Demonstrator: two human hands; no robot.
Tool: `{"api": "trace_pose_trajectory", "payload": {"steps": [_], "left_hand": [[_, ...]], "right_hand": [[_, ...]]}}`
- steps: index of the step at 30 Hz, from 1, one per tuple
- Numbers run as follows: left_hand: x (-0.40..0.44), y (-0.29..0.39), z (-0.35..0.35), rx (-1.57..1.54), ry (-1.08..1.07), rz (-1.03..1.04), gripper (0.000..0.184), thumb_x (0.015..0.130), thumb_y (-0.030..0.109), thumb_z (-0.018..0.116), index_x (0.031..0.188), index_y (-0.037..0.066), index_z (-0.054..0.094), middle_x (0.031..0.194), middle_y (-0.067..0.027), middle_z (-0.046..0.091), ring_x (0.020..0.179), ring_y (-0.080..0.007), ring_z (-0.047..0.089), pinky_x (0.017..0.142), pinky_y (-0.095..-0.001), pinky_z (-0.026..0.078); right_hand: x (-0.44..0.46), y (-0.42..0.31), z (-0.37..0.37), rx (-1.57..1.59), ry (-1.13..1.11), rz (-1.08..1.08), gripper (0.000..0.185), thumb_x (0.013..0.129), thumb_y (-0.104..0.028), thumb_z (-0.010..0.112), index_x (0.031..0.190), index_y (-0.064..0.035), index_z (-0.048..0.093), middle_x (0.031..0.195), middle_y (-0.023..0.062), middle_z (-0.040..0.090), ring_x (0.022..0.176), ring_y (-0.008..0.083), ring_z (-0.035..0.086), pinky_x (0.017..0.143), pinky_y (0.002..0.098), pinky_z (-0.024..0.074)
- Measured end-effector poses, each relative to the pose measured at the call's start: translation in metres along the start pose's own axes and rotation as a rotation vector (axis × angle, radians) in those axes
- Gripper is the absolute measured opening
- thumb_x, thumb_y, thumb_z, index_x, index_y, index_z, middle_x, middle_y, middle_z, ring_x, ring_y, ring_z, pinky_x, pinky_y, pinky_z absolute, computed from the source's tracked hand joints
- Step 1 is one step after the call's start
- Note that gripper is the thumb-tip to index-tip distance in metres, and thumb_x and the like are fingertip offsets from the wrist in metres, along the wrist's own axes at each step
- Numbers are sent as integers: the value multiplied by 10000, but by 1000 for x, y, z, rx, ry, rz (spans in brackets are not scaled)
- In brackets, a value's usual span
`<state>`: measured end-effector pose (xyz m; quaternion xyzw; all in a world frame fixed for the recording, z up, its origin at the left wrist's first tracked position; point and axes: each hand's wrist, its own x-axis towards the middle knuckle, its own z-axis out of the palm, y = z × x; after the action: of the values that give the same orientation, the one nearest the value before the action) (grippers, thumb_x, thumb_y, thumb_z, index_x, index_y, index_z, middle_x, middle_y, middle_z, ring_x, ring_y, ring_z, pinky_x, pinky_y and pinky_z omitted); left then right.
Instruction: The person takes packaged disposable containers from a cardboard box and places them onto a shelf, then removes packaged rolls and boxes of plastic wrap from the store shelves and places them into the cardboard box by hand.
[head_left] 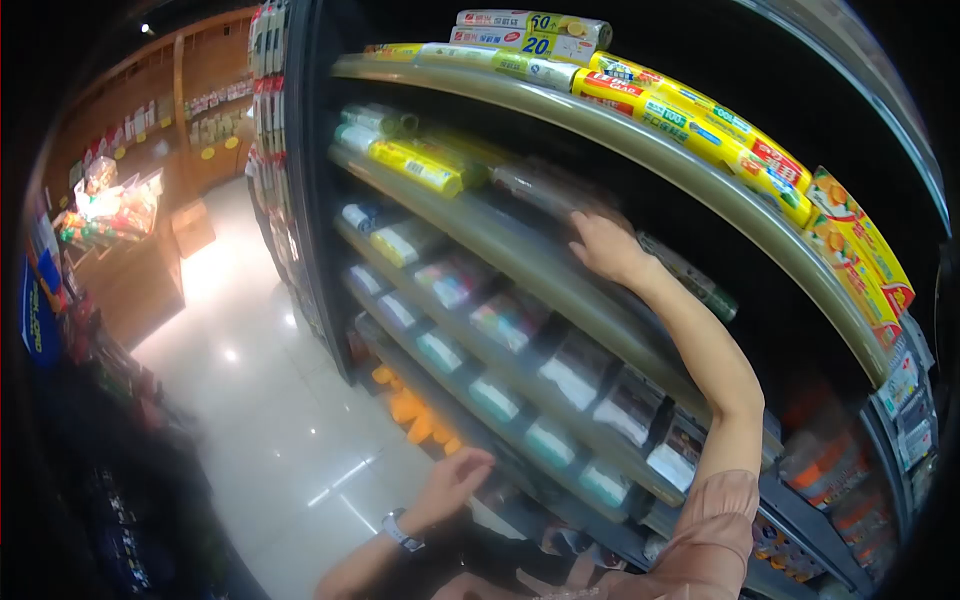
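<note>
My right hand (605, 248) reaches onto the second shelf, its fingers curled against a dark, plastic-wrapped roll (548, 190) blurred by motion. The fingertips are partly hidden behind the hand. To its right lies a dark roll with a green end (690, 275), and further left a yellow roll (415, 167) sits among pale green ones. Low in front of the shelves, my left hand (452, 488) hangs with fingers drawn together and no object showing in them. A watch (403, 532) is on that wrist.
Yellow Glad boxes (690, 125) line the top shelf edge (560, 103). Lower shelves carry several packs, including teal-and-white ones (495, 397). Orange items (412, 408) sit near the floor. A shiny tiled aisle (240, 400) runs left, with a wooden display stand (130, 290) beyond.
</note>
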<state>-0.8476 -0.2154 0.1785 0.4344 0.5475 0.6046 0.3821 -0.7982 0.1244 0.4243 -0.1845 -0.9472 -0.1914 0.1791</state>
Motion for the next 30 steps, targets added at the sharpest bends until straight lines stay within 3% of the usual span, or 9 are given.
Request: {"api": "trace_pose_trajectory", "payload": {"steps": [8,17,21,23,25,26,27,29,30], "left_hand": [[118,44,-14,130,0,247,175,887,80,597,1041,0,615,977,-74,635,878,-123,603,763,-256,485],[198,65,-35,249,-64,527,171,850,51,610,1010,-6,628,973,-108,648,855,-181,634,765,-280,493],[232,74,-49,181,-102,610,444,813,5,625,1230,-26,474,1104,-139,610,881,-200,640,789,-308,508],[242,91,-49,-121,-78,468,601,743,24,695,1280,-20,429,1067,-136,629,919,-203,632,816,-316,489],[254,97,-53,-276,-161,487,649,736,21,699,1307,-18,392,1098,-145,609,955,-215,619,839,-328,483],[257,96,-56,-423,-224,500,699,729,19,702,1334,-17,354,1130,-155,589,991,-228,606,862,-340,478],[260,81,-60,-464,-266,454,847,743,203,767,1383,-11,256,1224,-137,494,1044,-234,578,889,-355,482],[258,97,-62,-683,-204,414,841,739,264,777,1368,12,278,1290,-150,445,1097,-267,552,932,-376,474],[255,58,-65,-627,-159,412,857,728,303,781,1367,29,281,1327,-154,421,1172,-279,508,989,-392,441]], "right_hand": [[85,90,86,-30,86,-16,693,741,-414,698,1263,-14,479,1275,190,494,1192,343,478,1007,452,381],[88,84,82,50,35,18,652,715,-395,692,1156,49,513,1202,243,527,1149,362,501,984,434,392],[74,44,0,247,-168,180,665,708,-395,703,1172,36,503,1073,232,584,992,364,583,864,424,457],[62,24,-24,365,-190,105,643,722,-389,700,1168,26,494,1067,221,581,954,353,594,806,420,480],[53,-4,-21,732,51,-123,637,717,-370,705,1173,18,486,979,186,572,880,324,594,736,407,492],[48,-17,-31,580,4,-156,644,710,-361,711,1182,15,485,930,168,552,831,310,583,705,394,486],[44,-32,-40,433,-48,-189,652,703,-351,718,1192,11,483,881,150,532,782,296,573,674,381,481],[37,-54,-29,442,-66,-273,654,705,-389,723,1174,5,491,829,121,499,786,278,550,640,380,466],[39,-56,-32,483,-119,-286,616,736,-390,703,1171,-3,499,836,125,505,804,276,551,656,379,469]]}}
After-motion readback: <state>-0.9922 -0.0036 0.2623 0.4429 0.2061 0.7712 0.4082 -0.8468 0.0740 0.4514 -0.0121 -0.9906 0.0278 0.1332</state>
